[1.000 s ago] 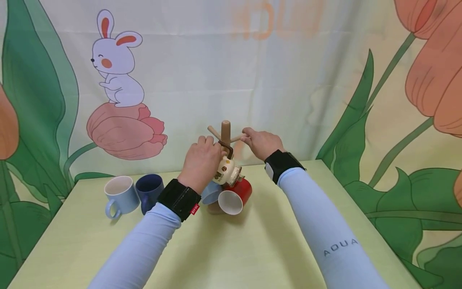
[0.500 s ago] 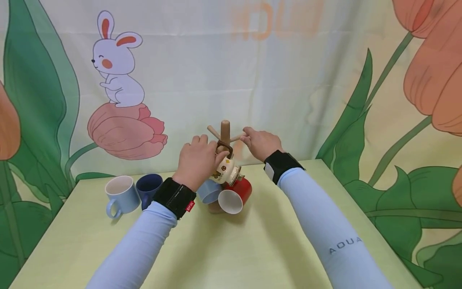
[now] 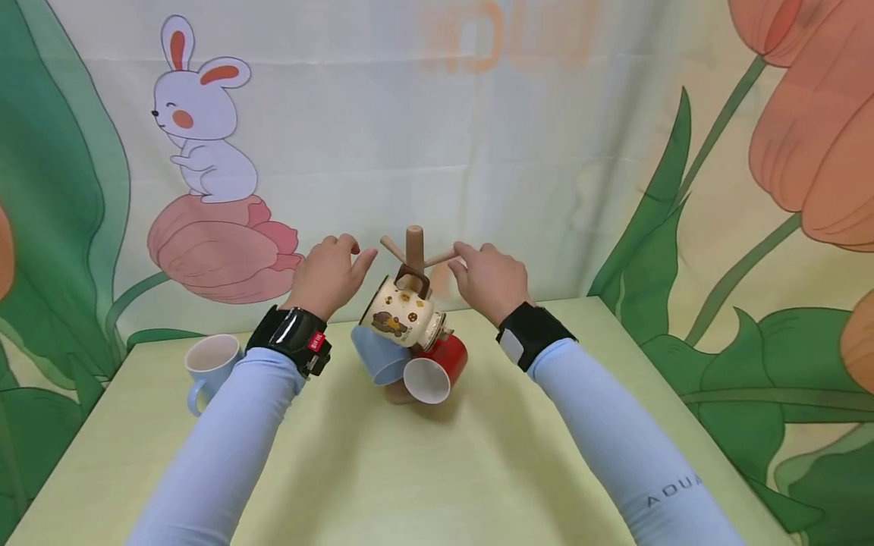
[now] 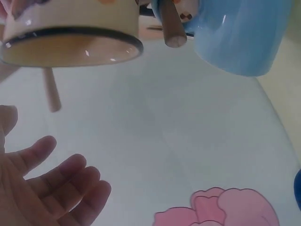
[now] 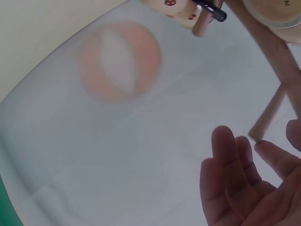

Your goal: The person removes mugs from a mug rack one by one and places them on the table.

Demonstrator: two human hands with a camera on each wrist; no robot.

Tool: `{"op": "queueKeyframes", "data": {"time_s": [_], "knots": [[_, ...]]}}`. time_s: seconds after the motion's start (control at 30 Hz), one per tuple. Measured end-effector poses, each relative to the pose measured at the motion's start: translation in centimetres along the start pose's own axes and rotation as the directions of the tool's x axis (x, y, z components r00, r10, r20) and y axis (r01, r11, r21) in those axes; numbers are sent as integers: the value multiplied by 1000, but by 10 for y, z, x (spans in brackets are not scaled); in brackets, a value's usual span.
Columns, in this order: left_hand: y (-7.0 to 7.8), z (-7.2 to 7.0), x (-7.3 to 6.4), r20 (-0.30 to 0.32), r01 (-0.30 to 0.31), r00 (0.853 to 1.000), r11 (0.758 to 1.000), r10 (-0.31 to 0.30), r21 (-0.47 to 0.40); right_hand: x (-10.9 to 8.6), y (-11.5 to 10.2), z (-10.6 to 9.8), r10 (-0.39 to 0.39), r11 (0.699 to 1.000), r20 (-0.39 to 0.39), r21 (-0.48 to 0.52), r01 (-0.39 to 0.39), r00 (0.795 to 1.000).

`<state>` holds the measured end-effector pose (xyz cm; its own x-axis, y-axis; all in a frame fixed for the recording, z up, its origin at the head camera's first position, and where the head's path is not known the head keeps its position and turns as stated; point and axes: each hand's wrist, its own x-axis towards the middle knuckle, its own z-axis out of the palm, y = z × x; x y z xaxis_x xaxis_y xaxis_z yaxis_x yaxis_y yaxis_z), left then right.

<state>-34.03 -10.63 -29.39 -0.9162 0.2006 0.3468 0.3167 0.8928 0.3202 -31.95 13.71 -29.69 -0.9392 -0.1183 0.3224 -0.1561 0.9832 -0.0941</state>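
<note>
The bear-print mug [image 3: 397,312] (hung on the mug tree [image 3: 414,243]) could be shaken off if the peg [image 3: 440,258] touched by the loose-fingered right hand [image 3: 493,279] were jolted; the relaxed left hand [image 3: 328,274] is empty.

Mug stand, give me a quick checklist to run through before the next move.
Left hand off the cream mug: ok, apart.
Cream mug held up without hands: ok.
Right hand touching the mug stand: ok, fingertip at the upper right peg.
Upper left peg bare: ok.
Red mug hung by its handle: cannot tell, handle hidden.
Light blue mug on the table fully in view: not ok, left sleeve covers part.
</note>
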Motion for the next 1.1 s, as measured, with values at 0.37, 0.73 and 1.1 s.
{"op": "queueKeyframes", "data": {"time_s": [0.37, 0.73, 1.1], "knots": [[-11, 6, 26, 157, -1, 988, 999, 9, -49, -25, -46, -17, -139, 989, -78, 32, 141, 987], [3, 4, 46, 230, -93, 968, 995, 96, -27, -23, -77, -12, -183, 969, -99, -184, 163, 978], [13, 5, 51, 319, -164, 934, 986, 161, -18, -21, -81, -9, -164, 956, -85, -257, 137, 983]]}}
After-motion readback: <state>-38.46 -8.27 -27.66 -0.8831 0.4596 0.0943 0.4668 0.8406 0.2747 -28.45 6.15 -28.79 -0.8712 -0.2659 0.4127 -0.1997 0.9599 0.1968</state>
